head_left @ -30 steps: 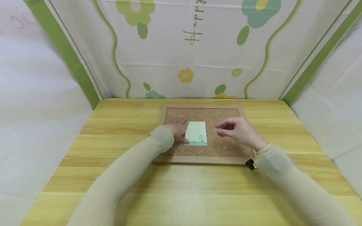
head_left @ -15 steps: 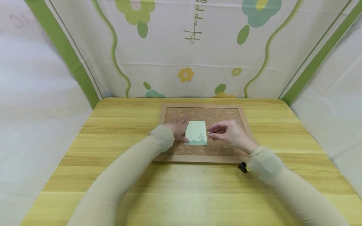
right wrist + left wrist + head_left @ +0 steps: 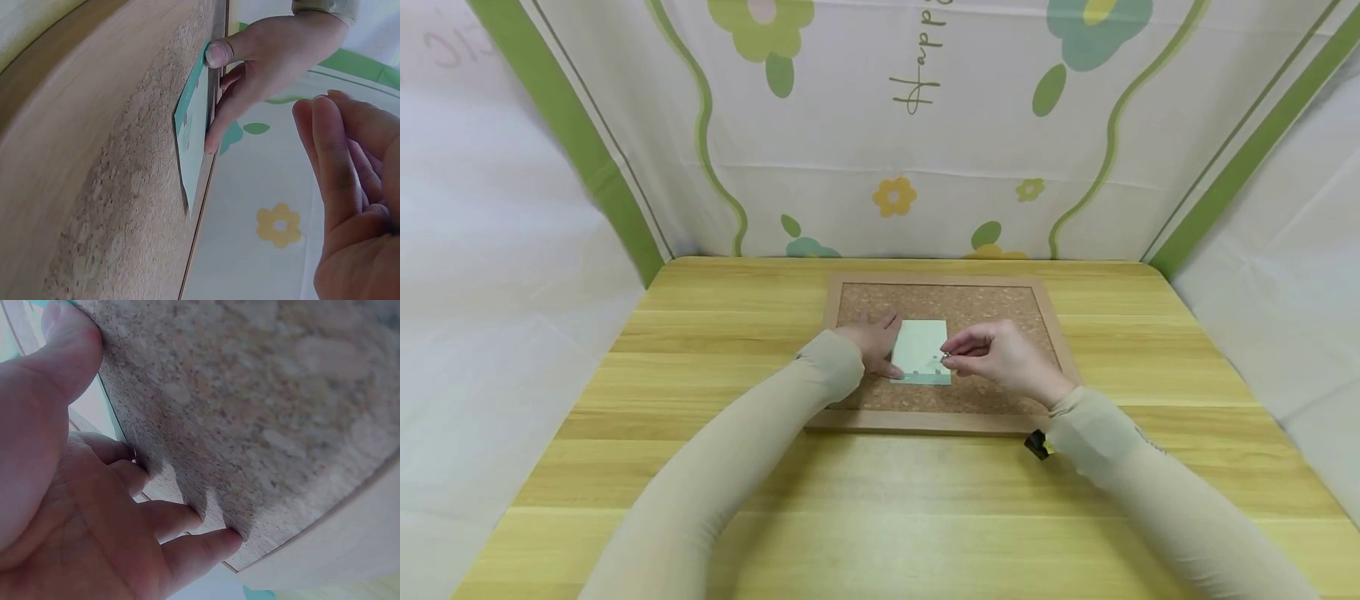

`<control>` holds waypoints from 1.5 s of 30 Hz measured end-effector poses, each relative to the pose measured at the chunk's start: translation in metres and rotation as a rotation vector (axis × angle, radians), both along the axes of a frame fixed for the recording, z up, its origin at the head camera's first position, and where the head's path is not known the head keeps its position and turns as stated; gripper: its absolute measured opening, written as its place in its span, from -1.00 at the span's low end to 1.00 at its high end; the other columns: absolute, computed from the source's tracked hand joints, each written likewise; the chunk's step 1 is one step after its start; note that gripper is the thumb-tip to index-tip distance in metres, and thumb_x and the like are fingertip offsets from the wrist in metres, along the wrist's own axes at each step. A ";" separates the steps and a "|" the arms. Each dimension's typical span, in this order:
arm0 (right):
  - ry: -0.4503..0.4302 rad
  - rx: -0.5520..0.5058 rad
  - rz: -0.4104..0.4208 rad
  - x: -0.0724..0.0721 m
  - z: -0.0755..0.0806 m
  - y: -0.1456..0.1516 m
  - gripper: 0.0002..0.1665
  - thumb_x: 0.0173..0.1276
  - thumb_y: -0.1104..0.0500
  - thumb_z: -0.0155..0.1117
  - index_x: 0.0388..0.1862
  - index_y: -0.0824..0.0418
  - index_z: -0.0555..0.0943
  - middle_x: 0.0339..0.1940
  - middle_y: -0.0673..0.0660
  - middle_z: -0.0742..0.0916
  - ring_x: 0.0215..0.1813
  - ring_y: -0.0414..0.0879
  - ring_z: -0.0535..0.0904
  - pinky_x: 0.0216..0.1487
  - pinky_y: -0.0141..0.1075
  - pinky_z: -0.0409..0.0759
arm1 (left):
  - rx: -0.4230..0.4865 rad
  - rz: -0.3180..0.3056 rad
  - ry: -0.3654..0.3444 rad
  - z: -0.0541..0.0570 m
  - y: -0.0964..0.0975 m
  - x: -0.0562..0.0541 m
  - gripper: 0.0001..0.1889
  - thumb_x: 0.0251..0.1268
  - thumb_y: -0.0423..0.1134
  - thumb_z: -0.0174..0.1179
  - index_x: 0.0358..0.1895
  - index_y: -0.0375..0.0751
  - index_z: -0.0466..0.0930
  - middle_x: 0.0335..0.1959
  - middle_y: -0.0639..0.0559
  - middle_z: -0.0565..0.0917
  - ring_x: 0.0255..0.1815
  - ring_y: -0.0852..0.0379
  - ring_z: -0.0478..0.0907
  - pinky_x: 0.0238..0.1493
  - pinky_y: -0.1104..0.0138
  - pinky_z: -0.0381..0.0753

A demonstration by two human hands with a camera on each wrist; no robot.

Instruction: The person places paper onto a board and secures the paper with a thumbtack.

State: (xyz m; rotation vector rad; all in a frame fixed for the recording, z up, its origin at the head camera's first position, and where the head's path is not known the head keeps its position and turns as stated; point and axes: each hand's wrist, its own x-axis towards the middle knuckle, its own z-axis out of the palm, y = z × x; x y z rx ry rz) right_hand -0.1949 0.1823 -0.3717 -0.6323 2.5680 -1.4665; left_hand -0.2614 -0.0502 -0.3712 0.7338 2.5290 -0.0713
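Note:
A pale green sheet of note paper (image 3: 917,343) with a teal lower band lies on the wood-framed corkboard (image 3: 1000,304). My left hand (image 3: 874,343) is spread at its left edge, thumb and fingertips pressing on paper and cork; the left wrist view shows the fingertips (image 3: 232,536) against the cork. Above the paper's right edge, my right hand (image 3: 1011,362) pinches a tiny shiny pin (image 3: 946,356) between thumb and fingers. In the right wrist view those fingers (image 3: 340,169) hide nearly all of it, and they stand apart from the board.
The board lies flat on a wooden table (image 3: 880,500), towards its back edge. A white flowered cloth (image 3: 820,150) hangs behind, with white cloth on both sides. A small black and yellow piece (image 3: 1037,444) shows below the right cuff.
My right hand has moved left, from over bare cork to the paper's right edge, keeping its pinch on the pin. The left hand and the paper have stayed in place.

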 end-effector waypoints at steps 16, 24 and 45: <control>-0.001 -0.079 -0.043 -0.012 0.007 -0.004 -0.80 0.39 0.27 0.33 -0.12 0.41 0.70 -0.28 0.22 0.79 -0.22 0.25 0.74 -0.24 -0.14 0.70 | -0.007 0.002 0.017 0.000 -0.001 0.000 0.06 0.30 0.27 0.11 0.61 -0.17 -0.30 0.63 -0.06 -0.27 0.55 -0.38 -0.27 0.44 -0.10 0.08; 0.048 -0.011 -0.069 -0.034 0.011 0.000 -0.72 0.46 0.19 0.26 -0.08 0.41 0.70 -0.24 0.24 0.78 -0.18 0.19 0.74 -0.17 -0.09 0.69 | -0.017 0.000 0.015 0.002 -0.004 0.000 0.06 0.29 0.28 0.10 0.61 -0.17 -0.30 0.63 -0.05 -0.27 0.56 -0.36 -0.28 0.41 -0.10 0.14; 0.126 0.246 0.005 -0.073 0.016 -0.016 -0.90 0.35 0.24 0.37 -0.19 0.15 0.77 -0.19 0.10 0.79 -0.18 -0.11 0.71 -0.16 -0.25 0.67 | 0.025 0.030 0.013 -0.002 -0.008 -0.002 0.07 0.26 0.30 0.13 0.62 -0.12 -0.27 0.63 0.00 -0.26 0.57 -0.31 -0.30 0.46 -0.11 0.02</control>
